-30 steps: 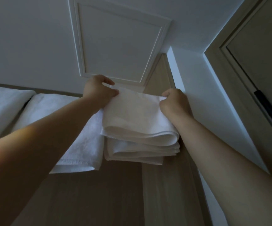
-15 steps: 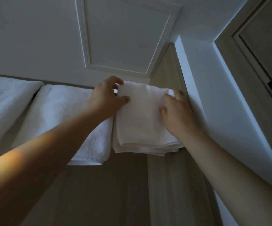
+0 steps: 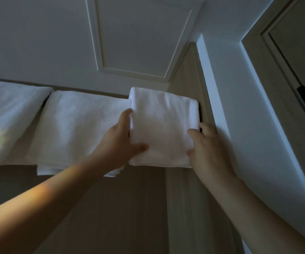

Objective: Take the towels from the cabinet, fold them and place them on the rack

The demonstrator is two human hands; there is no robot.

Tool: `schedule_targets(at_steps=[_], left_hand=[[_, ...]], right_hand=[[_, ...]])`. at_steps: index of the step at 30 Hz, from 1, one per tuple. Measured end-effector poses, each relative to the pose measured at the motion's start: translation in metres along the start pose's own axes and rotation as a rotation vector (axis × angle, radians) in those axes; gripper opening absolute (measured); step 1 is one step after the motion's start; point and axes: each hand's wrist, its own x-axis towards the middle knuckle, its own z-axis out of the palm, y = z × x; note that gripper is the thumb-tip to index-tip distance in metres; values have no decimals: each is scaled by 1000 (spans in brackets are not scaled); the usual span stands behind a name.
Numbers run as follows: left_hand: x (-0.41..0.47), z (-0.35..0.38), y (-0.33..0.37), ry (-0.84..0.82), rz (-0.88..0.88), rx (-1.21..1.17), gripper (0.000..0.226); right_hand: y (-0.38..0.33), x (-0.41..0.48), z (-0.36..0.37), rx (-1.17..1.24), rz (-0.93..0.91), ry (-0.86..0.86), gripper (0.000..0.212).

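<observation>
- My left hand [image 3: 122, 143] has hold of the folded towel [image 3: 163, 125] at its left front corner. The thumb is laid over the top, and the fingers [image 3: 127, 114] run along the left side, in the seam against the neighbouring towel [image 3: 78, 129].
- My right hand [image 3: 208, 153] mirrors it at the right front corner. Two digits lie on the top face, and the rest curve down the right side into the narrow gap next to the wooden side panel [image 3: 184, 85]. It looks like a loose clasp, not a hard squeeze.
- The folded towel sits directly between the two hands, above and ahead of me on the rack [image 3: 93, 90]. Only a dark strip of the rack shows behind the linen.
- Its long axis runs away from me, front to back, and the hands sit at the near end. Neither is closer than the other.
- Its left flank touches the neighbouring towel, and its right flank is just beside the panel.
- The near edge appears to hang a little past the rack's front, roughly level with the neighbour's near edge.
- A third towel [image 3: 7, 116] lies further left, apart from the middle one by a thin dark gap.
- My judgement is that placement is nearly done. The next move is either a straight push along that long axis or a clean release, drawing both hands back toward me.
- The risk is on the right side, where fingers in the gap could drag the fold askew as they come out.
</observation>
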Motion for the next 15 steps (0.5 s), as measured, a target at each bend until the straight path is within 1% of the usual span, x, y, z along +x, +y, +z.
schedule_targets(at_steps=[4,8,11,15], left_hand=[[0,-2,4,21,54,145,103],[-15,-5,12,59,68,260,105],[-31,-10,22,100,80,327,90],[-65,-24,44,85,117,380,70]], right_hand=[[2,-3,-6,65,8,9,28],[6,-11,-13,104,-23,21,28],[7,-21,-18,195,-59,70,34],[2,-48,-29,290,-142,139,32]])
